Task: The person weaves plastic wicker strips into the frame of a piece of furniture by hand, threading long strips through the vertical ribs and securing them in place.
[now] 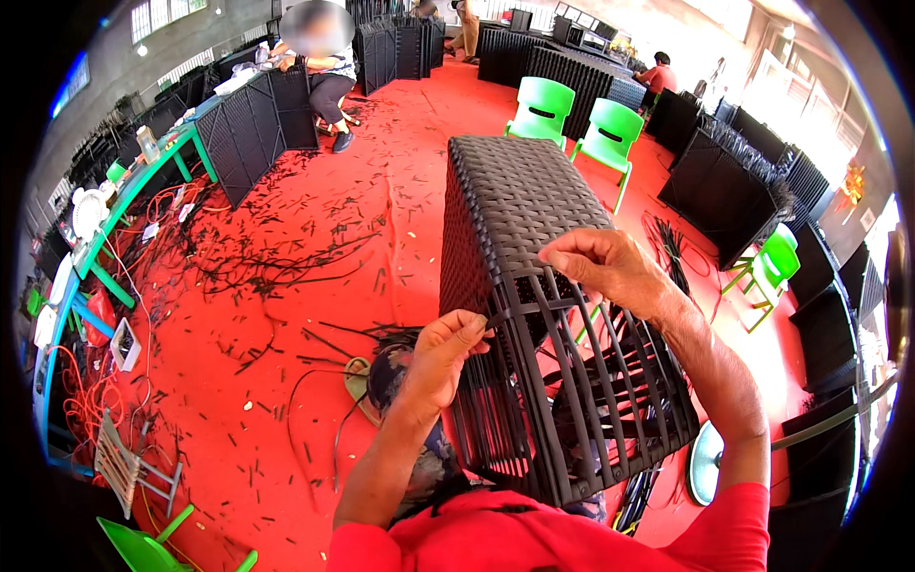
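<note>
Left hand (440, 357): pinching dark strip (538, 309) at left edge of partly woven black frame (510, 229), before torso (496, 534). Right hand (615, 272): fingertips close together over frame; cannot tell if gripping. Weaving apparently in hand; next move likely calls for threading strip, drawing it snug. Beyond: 2 green chairs (544, 101).

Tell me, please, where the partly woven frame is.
The partly woven frame is just right of centre in the head view, immediately right of the left hand.
</note>
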The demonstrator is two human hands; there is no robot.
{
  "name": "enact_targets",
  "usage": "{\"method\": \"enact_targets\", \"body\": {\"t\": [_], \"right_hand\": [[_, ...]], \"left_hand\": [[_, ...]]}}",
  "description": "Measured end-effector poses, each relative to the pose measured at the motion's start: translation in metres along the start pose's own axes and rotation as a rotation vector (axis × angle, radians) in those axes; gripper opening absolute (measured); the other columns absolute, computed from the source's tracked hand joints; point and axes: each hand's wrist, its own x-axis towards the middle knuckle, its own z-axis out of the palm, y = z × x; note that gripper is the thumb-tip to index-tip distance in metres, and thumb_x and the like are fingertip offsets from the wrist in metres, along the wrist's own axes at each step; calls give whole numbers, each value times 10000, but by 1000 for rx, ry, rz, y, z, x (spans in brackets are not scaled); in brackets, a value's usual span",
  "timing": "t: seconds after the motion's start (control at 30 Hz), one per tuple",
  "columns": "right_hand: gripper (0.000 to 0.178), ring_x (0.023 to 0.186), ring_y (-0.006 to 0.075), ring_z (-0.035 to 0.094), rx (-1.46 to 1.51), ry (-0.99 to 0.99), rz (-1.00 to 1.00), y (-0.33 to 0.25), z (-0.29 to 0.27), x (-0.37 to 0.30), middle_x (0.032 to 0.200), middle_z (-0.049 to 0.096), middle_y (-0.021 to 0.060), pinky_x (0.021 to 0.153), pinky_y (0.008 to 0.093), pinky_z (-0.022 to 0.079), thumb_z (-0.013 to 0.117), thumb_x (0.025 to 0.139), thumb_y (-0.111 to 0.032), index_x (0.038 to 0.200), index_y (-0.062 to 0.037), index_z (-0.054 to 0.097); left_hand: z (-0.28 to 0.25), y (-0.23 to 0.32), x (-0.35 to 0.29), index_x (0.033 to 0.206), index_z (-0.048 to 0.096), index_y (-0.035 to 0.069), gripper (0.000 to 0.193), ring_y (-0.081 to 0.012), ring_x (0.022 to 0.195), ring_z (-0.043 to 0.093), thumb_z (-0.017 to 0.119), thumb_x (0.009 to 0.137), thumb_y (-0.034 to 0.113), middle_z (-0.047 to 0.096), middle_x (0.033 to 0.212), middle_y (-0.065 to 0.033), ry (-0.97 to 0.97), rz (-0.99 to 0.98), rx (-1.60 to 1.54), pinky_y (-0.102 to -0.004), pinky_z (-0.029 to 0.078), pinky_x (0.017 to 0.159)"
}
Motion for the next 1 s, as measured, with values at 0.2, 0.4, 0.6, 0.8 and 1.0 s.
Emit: {"method": "enact_targets", "body": {"t": [0.2,0.4,0.6,0.8,1.0], "right_hand": [[248,469,32,420,22,-9,87,1,1,2,615,502,-36,420,201,339,545,855,-236,944,-14,611],[264,571,16,429,-29,-58,106,-21,6,4,638,518,-31,487,200,358,538,867,-257,954,-22,619],[261,652,71,521,-198,-308,39,-56,26,9,700,592,23,598,250,435,551,854,-248,946,-11,610],[247,544,43,420,-38,-289,323,-50,13,13,596,482,-50,486,240,346,579,792,-291,747,-49,593],[277,512,71,414,-316,-265,218,-58,14,17,525,452,-7,461,280,324,541,742,-275,633,-22,524]], "left_hand": [[-2,-4,3,849,552,35,122,-117,801,552,537,856,155,584,849,-35,-46,8,-40,-246,437,708],[-2,13,-2,833,551,20,127,-118,774,538,531,853,144,564,849,-45,-39,47,-28,-245,419,712],[14,44,-3,823,546,9,125,-113,765,528,519,851,128,555,864,-62,-92,242,0,-236,415,686],[19,35,-8,922,552,16,162,-81,611,536,520,864,164,572,764,-30,-53,85,43,-180,389,533],[27,21,-7,1016,568,-10,225,-30,544,472,545,861,151,516,703,25,-17,20,215,-167,393,476]]}}
